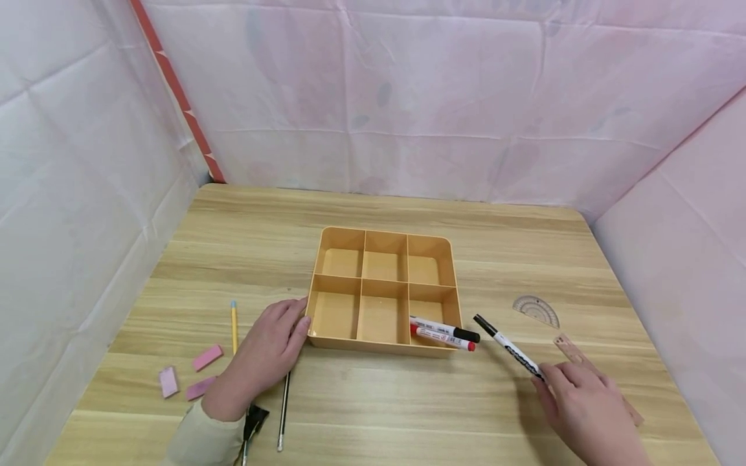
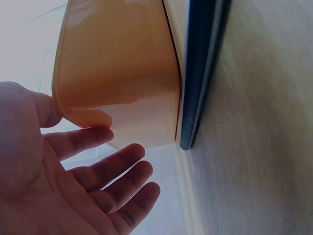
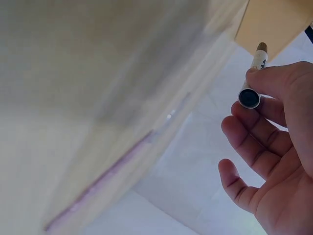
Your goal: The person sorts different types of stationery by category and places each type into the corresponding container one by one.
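My left hand [image 1: 274,343] is at the near left corner of a tan six-compartment box [image 1: 381,349]. In the left wrist view its thumb is at the rim and its index finger against the outer wall, pinching the corner; the other fingers [image 2: 132,196] stand off. My right hand [image 1: 588,401] pinches a white marker with a black cap [image 1: 513,353] between thumb and fingers, cap toward the box. A black-capped marker [image 1: 434,325] and a red-capped marker [image 1: 440,337] lean in the near right compartment, caps over the edge.
Left lie pink erasers [image 1: 208,357], a yellow pencil [image 1: 234,327] and a black item [image 1: 254,421], partly under the left arm. A black pencil [image 1: 283,414] lies near the left hand. A protractor [image 1: 536,310] and a ruler [image 1: 574,353] lie right. Fabric walls [image 1: 408,97] border the table.
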The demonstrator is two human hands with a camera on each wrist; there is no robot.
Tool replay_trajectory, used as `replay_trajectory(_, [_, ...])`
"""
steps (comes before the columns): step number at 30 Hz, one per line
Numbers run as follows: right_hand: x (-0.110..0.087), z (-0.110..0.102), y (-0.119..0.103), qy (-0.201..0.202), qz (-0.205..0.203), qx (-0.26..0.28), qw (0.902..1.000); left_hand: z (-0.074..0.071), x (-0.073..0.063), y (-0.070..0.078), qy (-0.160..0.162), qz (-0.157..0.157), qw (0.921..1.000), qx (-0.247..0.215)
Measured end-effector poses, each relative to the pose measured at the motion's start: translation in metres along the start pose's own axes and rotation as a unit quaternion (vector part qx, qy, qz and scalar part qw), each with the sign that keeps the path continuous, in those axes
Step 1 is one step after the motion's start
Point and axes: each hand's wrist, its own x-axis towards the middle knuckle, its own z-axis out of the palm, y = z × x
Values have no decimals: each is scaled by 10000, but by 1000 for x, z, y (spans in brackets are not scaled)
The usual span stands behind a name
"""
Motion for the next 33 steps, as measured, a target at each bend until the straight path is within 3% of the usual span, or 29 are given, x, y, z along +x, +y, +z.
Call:
replay_trajectory(17, [48,-11,-3,1,-517,-10,9987,-2,0,1,-12,8,10000,35])
replay_trajectory(33, [65,-23,1,-48,-616,-29,9981,-3,1,1,-74,-24,10000,32])
